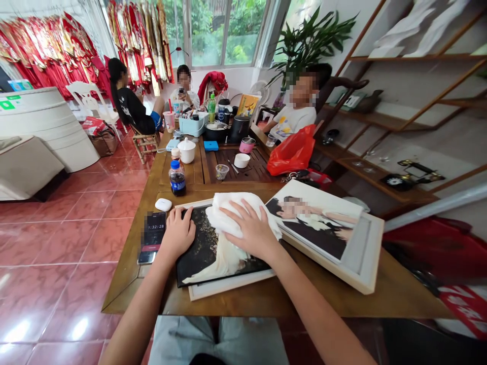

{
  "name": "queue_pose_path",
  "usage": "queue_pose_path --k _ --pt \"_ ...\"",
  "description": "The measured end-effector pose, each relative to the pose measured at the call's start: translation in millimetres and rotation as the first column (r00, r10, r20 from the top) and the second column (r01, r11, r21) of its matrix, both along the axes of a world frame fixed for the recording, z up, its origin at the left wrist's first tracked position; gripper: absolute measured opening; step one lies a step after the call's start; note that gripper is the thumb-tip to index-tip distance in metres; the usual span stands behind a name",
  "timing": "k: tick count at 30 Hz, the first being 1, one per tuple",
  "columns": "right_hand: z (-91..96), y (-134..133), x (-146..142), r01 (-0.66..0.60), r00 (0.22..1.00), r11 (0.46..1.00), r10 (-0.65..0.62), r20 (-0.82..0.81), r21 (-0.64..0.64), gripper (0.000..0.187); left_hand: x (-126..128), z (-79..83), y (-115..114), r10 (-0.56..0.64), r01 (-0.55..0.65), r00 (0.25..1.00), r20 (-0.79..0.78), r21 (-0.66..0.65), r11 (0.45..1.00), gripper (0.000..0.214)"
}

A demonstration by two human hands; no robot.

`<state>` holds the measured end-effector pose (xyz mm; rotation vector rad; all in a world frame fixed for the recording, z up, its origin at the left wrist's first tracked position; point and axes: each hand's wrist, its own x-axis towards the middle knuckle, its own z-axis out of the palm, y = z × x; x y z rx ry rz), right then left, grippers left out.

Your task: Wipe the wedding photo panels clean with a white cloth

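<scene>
A dark photo panel [198,253] showing a pale flowing dress lies on the wooden table in front of me, on top of a light-framed board [232,286]. My left hand [178,230] holds the panel at its upper left edge, fingers bent and thumb on the surface. Under my right hand [249,228] is a folded white cloth [220,215], pressed onto the upper part of the panel with the fingers spread over it. The cloth and hand hide that part of the picture. To the right, another photo print [315,218] rests in a shallow light box [365,253].
Left of the panel are a phone [152,238] and a white earbud case [163,204]. Beyond stand a dark drink bottle [177,180], a lidded white cup [186,151], a small plastic cup [222,172] and a red bag [292,154]. Three people sit around the table's far side.
</scene>
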<state>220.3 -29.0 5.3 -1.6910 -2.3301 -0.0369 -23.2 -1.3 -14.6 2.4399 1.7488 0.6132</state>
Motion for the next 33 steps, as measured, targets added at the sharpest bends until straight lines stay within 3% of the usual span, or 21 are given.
queue_pose_path --k 11,15,21,24,28,33 --pt "-18.7 -77 24 -0.01 1.0 0.993 0.008 0.019 0.118 0.062 2 1.6 -1 0.013 -0.013 1.0 0.001 -0.01 1.0 0.048" --pt "-18.7 -65 29 -0.005 0.999 0.996 0.002 0.038 0.088 0.062 1 0.5 -1 0.016 -0.016 1.0 -0.003 0.001 1.0 0.048" --pt "-11.7 0 30 0.06 0.998 0.998 -0.06 0.03 0.025 0.058 1 2.6 -1 0.013 -0.013 1.0 -0.013 -0.018 1.0 0.048" --pt "-10.1 17 29 0.082 0.996 0.997 -0.082 0.028 0.014 0.059 1 2.7 -2 0.011 -0.011 1.0 -0.01 -0.013 1.0 0.048" --pt "-14.3 6 33 0.083 0.996 0.995 -0.085 0.023 0.054 0.058 2 0.6 -2 0.019 -0.019 1.0 -0.003 0.001 1.0 0.047" --pt "-21.7 -40 49 0.071 0.997 0.992 -0.072 0.004 0.106 0.055 1 -0.7 -1 0.014 -0.014 1.0 0.004 0.014 1.0 0.047"
